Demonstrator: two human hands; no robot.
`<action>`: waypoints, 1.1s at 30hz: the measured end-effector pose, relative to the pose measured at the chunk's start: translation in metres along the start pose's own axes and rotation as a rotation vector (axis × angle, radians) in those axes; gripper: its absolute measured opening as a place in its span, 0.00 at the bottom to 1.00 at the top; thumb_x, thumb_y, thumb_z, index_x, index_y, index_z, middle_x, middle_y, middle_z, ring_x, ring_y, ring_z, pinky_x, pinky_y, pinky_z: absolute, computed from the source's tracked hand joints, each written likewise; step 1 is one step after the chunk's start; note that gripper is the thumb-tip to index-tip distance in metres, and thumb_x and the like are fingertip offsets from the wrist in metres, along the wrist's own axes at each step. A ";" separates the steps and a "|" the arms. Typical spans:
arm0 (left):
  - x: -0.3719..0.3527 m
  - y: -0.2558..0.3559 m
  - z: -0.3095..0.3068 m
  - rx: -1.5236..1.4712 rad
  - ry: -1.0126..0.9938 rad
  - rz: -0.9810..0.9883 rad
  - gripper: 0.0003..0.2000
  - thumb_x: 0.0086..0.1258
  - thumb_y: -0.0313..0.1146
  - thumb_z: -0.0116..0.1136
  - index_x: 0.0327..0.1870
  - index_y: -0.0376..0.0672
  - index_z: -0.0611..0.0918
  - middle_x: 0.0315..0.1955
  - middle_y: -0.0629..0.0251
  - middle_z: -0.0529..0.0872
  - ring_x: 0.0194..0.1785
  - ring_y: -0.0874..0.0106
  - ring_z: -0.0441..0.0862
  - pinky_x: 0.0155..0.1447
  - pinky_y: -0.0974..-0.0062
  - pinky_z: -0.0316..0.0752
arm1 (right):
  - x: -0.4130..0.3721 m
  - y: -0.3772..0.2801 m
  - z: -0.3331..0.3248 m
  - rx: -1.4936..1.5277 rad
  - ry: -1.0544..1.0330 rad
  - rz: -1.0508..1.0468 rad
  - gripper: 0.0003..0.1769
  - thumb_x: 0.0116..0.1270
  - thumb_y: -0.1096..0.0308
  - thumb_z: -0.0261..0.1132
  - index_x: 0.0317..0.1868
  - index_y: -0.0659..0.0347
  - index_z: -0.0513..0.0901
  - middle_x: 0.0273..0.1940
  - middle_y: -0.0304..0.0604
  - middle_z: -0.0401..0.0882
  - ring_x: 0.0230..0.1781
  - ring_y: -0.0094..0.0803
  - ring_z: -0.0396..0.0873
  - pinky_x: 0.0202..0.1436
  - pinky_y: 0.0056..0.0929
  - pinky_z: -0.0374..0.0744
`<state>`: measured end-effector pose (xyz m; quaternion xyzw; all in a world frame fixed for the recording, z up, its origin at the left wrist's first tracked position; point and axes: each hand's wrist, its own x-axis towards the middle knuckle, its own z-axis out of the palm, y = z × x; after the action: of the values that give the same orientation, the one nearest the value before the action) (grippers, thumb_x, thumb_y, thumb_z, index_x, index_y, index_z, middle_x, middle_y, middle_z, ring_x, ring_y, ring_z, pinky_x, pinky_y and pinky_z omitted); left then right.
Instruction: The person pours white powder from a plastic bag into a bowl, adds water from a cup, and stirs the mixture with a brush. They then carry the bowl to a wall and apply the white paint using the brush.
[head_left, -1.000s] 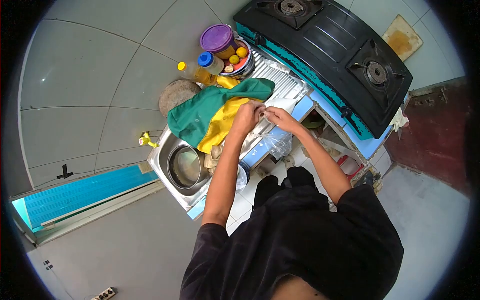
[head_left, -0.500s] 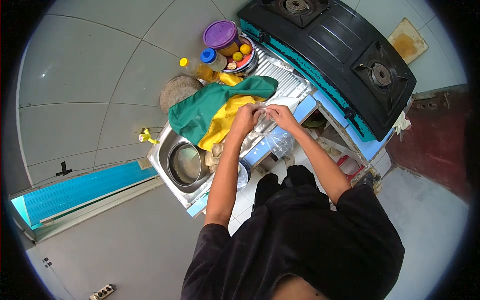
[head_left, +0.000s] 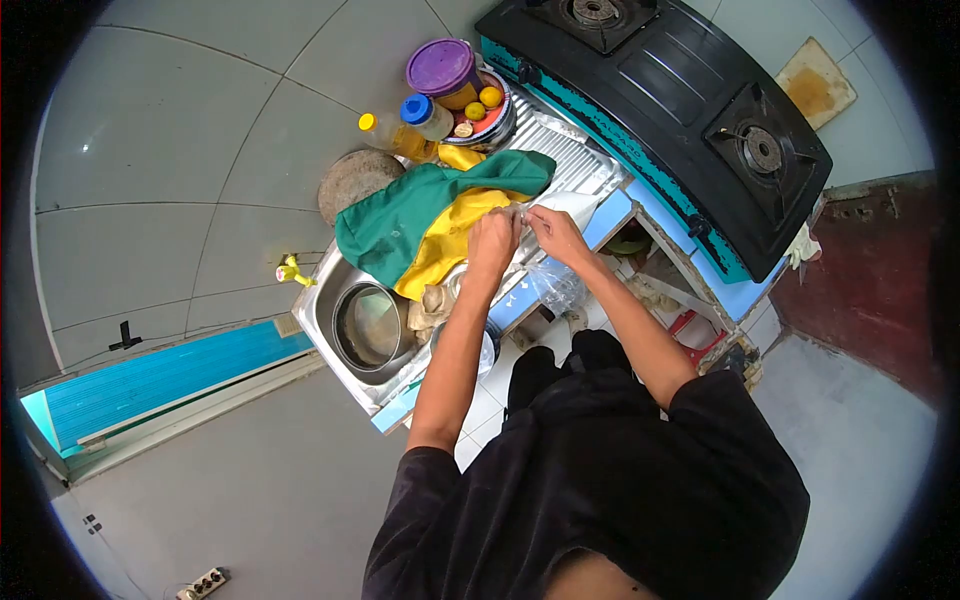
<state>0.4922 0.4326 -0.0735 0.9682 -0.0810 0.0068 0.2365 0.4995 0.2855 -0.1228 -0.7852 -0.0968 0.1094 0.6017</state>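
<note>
My left hand (head_left: 493,240) and my right hand (head_left: 556,232) meet over the counter's front edge, fingers pinched together. Thin clear plastic shows between the fingertips. Below them hangs a clear plastic bag (head_left: 560,287), which looks like part of the same piece, though the fingers hide the join. A green and yellow cloth (head_left: 400,225) lies just beyond my left hand, draped over the drainboard and sink edge. Behind my right hand is a white plastic bag (head_left: 575,204).
A steel sink (head_left: 318,312) at left holds a round metal pan (head_left: 372,325). Behind the cloth stand an oil bottle (head_left: 395,138), a blue-lidded jar (head_left: 428,117), a purple-lidded tub (head_left: 442,68) and a bowl of citrus (head_left: 490,110). A black two-burner stove (head_left: 670,90) fills the back right.
My left hand has turned slightly, its knuckles now more on top, and the fingertips have shifted a little. Both hands stay at the same spot.
</note>
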 end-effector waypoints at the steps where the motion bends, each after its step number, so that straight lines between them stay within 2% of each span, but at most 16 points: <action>1: 0.000 0.002 0.002 0.031 -0.001 -0.065 0.10 0.66 0.35 0.57 0.33 0.37 0.83 0.30 0.45 0.84 0.34 0.47 0.82 0.39 0.54 0.76 | 0.000 -0.001 0.001 -0.034 0.018 -0.005 0.10 0.69 0.67 0.57 0.41 0.64 0.80 0.31 0.58 0.81 0.33 0.55 0.80 0.36 0.41 0.77; 3: 0.000 0.009 0.005 0.059 -0.003 -0.128 0.10 0.65 0.35 0.58 0.36 0.37 0.84 0.30 0.45 0.84 0.35 0.48 0.82 0.40 0.55 0.76 | 0.000 -0.001 0.004 -0.069 0.028 -0.006 0.09 0.69 0.67 0.57 0.40 0.64 0.80 0.30 0.59 0.80 0.33 0.57 0.79 0.35 0.42 0.76; 5: 0.000 0.017 0.008 0.087 0.091 -0.114 0.12 0.67 0.35 0.55 0.29 0.34 0.81 0.29 0.45 0.83 0.32 0.49 0.82 0.38 0.54 0.76 | 0.000 0.001 0.006 -0.102 0.038 -0.008 0.09 0.69 0.67 0.57 0.40 0.63 0.80 0.29 0.59 0.79 0.33 0.58 0.78 0.34 0.44 0.75; 11: 0.007 0.020 0.025 -0.015 0.245 -0.160 0.11 0.66 0.33 0.54 0.27 0.35 0.80 0.27 0.46 0.83 0.33 0.49 0.82 0.37 0.54 0.75 | 0.001 0.000 0.002 -0.016 0.106 -0.023 0.09 0.68 0.68 0.56 0.39 0.64 0.80 0.29 0.61 0.78 0.33 0.59 0.78 0.34 0.43 0.75; 12: 0.012 0.012 0.027 -0.016 0.246 -0.159 0.11 0.66 0.33 0.54 0.27 0.35 0.80 0.27 0.46 0.83 0.33 0.49 0.82 0.37 0.54 0.75 | -0.001 0.009 0.006 0.024 0.124 -0.110 0.09 0.69 0.68 0.56 0.39 0.65 0.80 0.29 0.59 0.78 0.31 0.54 0.79 0.34 0.41 0.75; 14: 0.025 -0.013 0.019 0.022 0.217 -0.378 0.12 0.66 0.33 0.55 0.27 0.34 0.82 0.27 0.45 0.83 0.34 0.48 0.82 0.38 0.54 0.75 | -0.012 0.015 0.012 0.063 0.150 -0.197 0.10 0.70 0.68 0.56 0.39 0.65 0.80 0.28 0.57 0.78 0.29 0.49 0.80 0.34 0.39 0.75; 16: 0.050 -0.008 -0.022 -0.135 0.220 -0.221 0.10 0.65 0.33 0.57 0.32 0.34 0.84 0.28 0.42 0.83 0.35 0.47 0.82 0.40 0.54 0.76 | -0.027 0.015 0.007 0.160 0.171 -0.036 0.12 0.72 0.66 0.55 0.38 0.67 0.79 0.26 0.49 0.78 0.26 0.32 0.76 0.32 0.31 0.73; 19: 0.048 -0.012 -0.025 -0.117 0.186 -0.143 0.10 0.65 0.33 0.59 0.34 0.35 0.85 0.28 0.42 0.83 0.35 0.46 0.82 0.41 0.54 0.76 | -0.021 0.016 0.006 0.203 0.123 0.034 0.13 0.73 0.65 0.55 0.37 0.68 0.78 0.25 0.42 0.76 0.25 0.22 0.69 0.32 0.26 0.70; 20: 0.053 -0.012 -0.023 -0.126 0.220 -0.128 0.10 0.65 0.34 0.59 0.34 0.35 0.85 0.27 0.43 0.83 0.34 0.45 0.82 0.41 0.54 0.76 | -0.014 0.020 0.010 0.216 0.136 -0.014 0.14 0.74 0.64 0.55 0.36 0.66 0.79 0.27 0.32 0.73 0.26 0.16 0.65 0.30 0.20 0.65; 23: 0.033 -0.033 0.017 -0.070 0.205 0.020 0.11 0.65 0.35 0.59 0.37 0.36 0.86 0.31 0.44 0.84 0.37 0.46 0.82 0.43 0.55 0.76 | -0.009 0.009 0.003 0.284 0.128 0.005 0.13 0.75 0.64 0.54 0.36 0.65 0.78 0.27 0.30 0.72 0.27 0.15 0.64 0.31 0.19 0.64; 25: 0.022 -0.012 0.004 -0.164 0.117 -0.100 0.10 0.62 0.33 0.61 0.41 0.38 0.85 0.37 0.44 0.83 0.42 0.47 0.81 0.47 0.57 0.76 | -0.009 0.006 -0.003 0.327 0.129 0.008 0.13 0.74 0.65 0.54 0.36 0.66 0.78 0.28 0.32 0.74 0.29 0.16 0.66 0.33 0.19 0.66; 27: 0.016 0.013 -0.019 -0.069 -0.202 -0.525 0.12 0.60 0.32 0.62 0.43 0.38 0.84 0.41 0.44 0.81 0.45 0.48 0.79 0.49 0.58 0.75 | -0.009 0.004 -0.009 0.376 0.134 0.014 0.13 0.74 0.66 0.54 0.36 0.67 0.78 0.30 0.34 0.76 0.30 0.18 0.68 0.35 0.20 0.69; 28: 0.009 0.002 -0.003 -0.074 -0.202 -0.532 0.12 0.60 0.32 0.62 0.43 0.38 0.84 0.41 0.44 0.81 0.45 0.48 0.79 0.49 0.58 0.75 | -0.008 0.003 -0.014 0.378 0.122 0.032 0.12 0.74 0.67 0.54 0.36 0.66 0.78 0.30 0.33 0.75 0.31 0.17 0.68 0.35 0.19 0.68; 30: -0.002 -0.016 0.023 -0.141 0.101 -0.188 0.13 0.60 0.33 0.63 0.45 0.39 0.83 0.46 0.47 0.81 0.50 0.51 0.79 0.50 0.59 0.75 | -0.006 0.000 -0.020 0.384 0.116 0.015 0.12 0.74 0.67 0.54 0.34 0.65 0.77 0.30 0.32 0.75 0.31 0.15 0.68 0.36 0.18 0.68; 31: -0.007 -0.014 0.026 -0.143 0.105 -0.196 0.13 0.60 0.33 0.63 0.45 0.39 0.83 0.46 0.47 0.81 0.50 0.51 0.79 0.50 0.59 0.75 | -0.004 -0.001 -0.022 0.382 0.107 0.015 0.12 0.74 0.67 0.54 0.34 0.65 0.77 0.30 0.32 0.75 0.31 0.15 0.68 0.36 0.18 0.68; 33: -0.019 0.004 0.029 -0.348 0.083 0.028 0.15 0.62 0.29 0.60 0.51 0.39 0.80 0.53 0.48 0.79 0.58 0.53 0.75 0.59 0.61 0.68 | -0.001 -0.004 -0.027 0.401 0.124 -0.050 0.12 0.74 0.64 0.55 0.35 0.62 0.77 0.29 0.29 0.72 0.31 0.13 0.66 0.36 0.17 0.66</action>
<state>0.4719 0.4189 -0.0985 0.9103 -0.0846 0.0358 0.4036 0.5062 0.2615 -0.1120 -0.6524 -0.0554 0.0632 0.7532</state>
